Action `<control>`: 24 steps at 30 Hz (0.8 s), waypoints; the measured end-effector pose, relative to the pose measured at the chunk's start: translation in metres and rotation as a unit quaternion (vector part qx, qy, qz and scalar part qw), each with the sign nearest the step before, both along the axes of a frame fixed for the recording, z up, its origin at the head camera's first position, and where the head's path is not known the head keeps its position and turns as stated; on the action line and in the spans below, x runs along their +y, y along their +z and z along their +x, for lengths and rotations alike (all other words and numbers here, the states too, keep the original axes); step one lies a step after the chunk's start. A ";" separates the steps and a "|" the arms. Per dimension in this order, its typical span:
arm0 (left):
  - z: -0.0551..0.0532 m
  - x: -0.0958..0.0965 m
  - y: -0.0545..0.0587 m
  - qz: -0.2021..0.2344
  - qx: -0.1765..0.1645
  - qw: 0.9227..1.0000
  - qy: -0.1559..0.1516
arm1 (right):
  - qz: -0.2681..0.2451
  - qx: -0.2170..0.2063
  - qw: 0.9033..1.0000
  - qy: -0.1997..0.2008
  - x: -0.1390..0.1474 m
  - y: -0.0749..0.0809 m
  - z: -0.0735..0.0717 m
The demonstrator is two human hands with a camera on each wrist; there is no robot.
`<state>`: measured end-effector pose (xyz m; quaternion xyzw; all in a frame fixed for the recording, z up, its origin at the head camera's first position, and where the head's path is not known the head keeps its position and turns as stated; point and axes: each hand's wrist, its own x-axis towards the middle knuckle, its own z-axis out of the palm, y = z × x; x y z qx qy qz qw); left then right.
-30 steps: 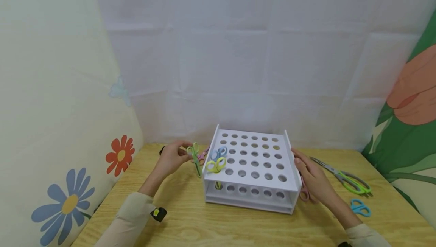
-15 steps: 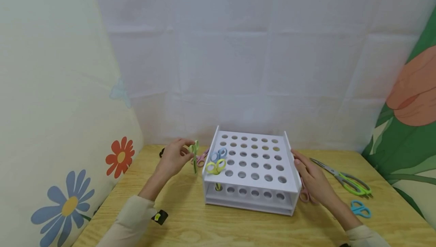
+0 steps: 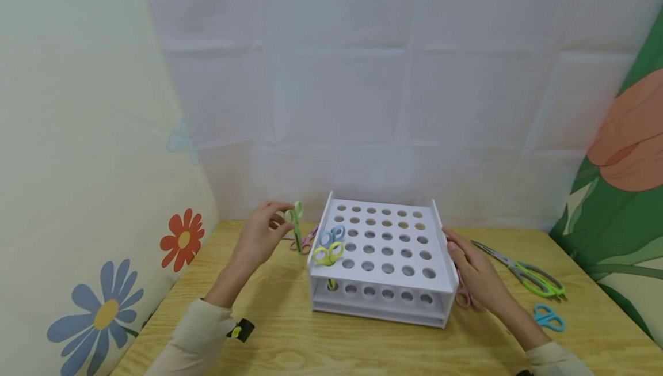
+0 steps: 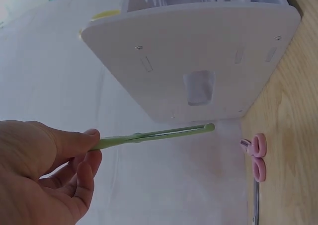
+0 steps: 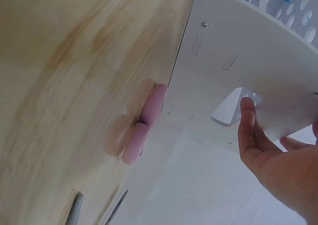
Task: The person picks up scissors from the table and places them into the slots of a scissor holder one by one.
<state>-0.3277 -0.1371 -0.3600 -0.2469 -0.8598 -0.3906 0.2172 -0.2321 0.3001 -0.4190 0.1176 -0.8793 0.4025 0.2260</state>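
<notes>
My left hand (image 3: 260, 234) pinches green scissors (image 3: 297, 220) by the handle, between thumb and fingers. They hang blades down in the air, left of the white rack (image 3: 409, 281). In the left wrist view, the green scissors (image 4: 159, 134) appear edge-on, apart from the rack's side panel (image 4: 164, 76). On the rack, blue scissors (image 3: 332, 234) and yellow-green scissors (image 3: 328, 253) stand in holes at the left side. My right hand (image 3: 479, 272) rests on the right side panel; in the right wrist view, its fingertips (image 5: 247, 106) lie by the panel's cutout (image 5: 231, 106).
Pink scissors (image 4: 258, 158) lie on the table left of the rack. Others with pink handles (image 5: 151, 108) lie beside its right panel. Farther right are large grey-and-green scissors (image 3: 523, 272) and blue-handled scissors (image 3: 548, 318). A white cloth (image 3: 362, 105) hangs behind.
My left hand has risen slightly with the green scissors, which have turned from slanted to more upright. My right hand and the rack stay in place.
</notes>
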 end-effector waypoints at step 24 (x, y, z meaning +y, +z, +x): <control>0.022 0.009 0.026 0.111 0.189 0.974 -0.054 | -0.007 -0.009 1.000 0.005 0.000 0.000 0.001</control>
